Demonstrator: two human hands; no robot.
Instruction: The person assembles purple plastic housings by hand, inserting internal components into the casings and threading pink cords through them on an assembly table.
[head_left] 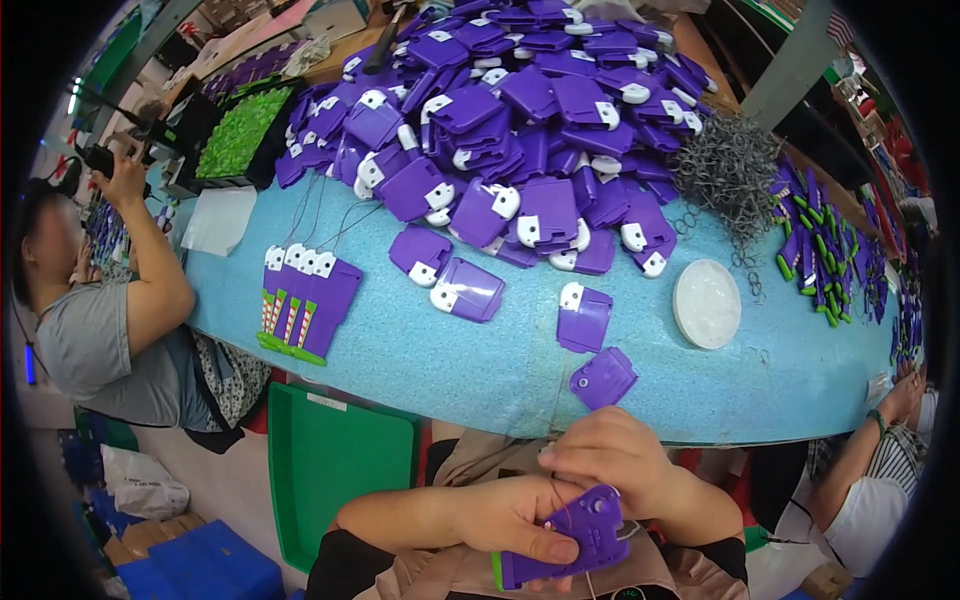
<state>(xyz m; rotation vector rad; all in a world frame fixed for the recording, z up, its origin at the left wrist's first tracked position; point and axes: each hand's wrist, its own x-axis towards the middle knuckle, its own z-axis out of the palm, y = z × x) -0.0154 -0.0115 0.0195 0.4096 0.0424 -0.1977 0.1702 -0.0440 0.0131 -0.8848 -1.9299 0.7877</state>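
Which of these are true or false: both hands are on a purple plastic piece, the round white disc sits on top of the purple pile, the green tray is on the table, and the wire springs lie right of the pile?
1. Both hands hold one purple plastic piece. True: the left hand grips it from below and the right hand is over its top.
2. The round white disc sits on the purple pile. False: it lies on the bare blue table.
3. The green tray is on the table. False: it is below the table's edge.
4. The wire springs lie right of the pile. True.
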